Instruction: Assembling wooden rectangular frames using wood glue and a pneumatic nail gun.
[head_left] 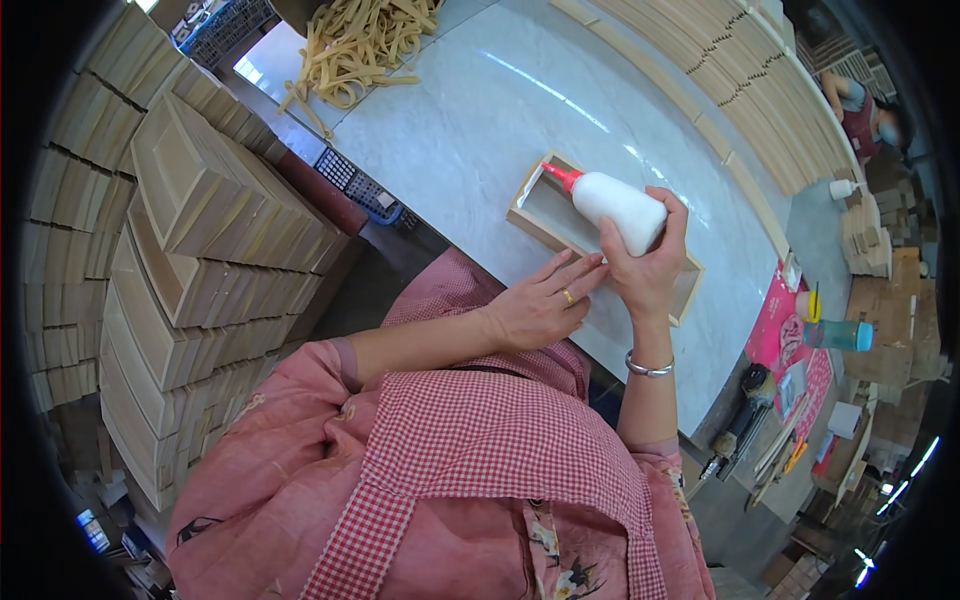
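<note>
My right hand (650,250) is wrapped round a white squeeze glue bottle (612,205), tilted so its red nozzle points to the upper left. The tip of the nozzle hovers at the far left corner of a small rectangular wooden frame (540,232), which lies on the table. White glue seems to line the inside of the frame's left end. My left hand (545,305) reaches across with fingers stretched out, their tips at the frame's near side. A yellow ring is on one of its fingers. The bottle and my right hand cover the frame's middle.
A pale glossy table (450,140) carries a heap of tan elastic bands (355,50) at its far left. Thin wooden strips (735,80) stand in rows along the far right. Stacked wooden frames (215,200) rise at left. A power tool (745,405) and a blue-capped bottle (840,335) are at right.
</note>
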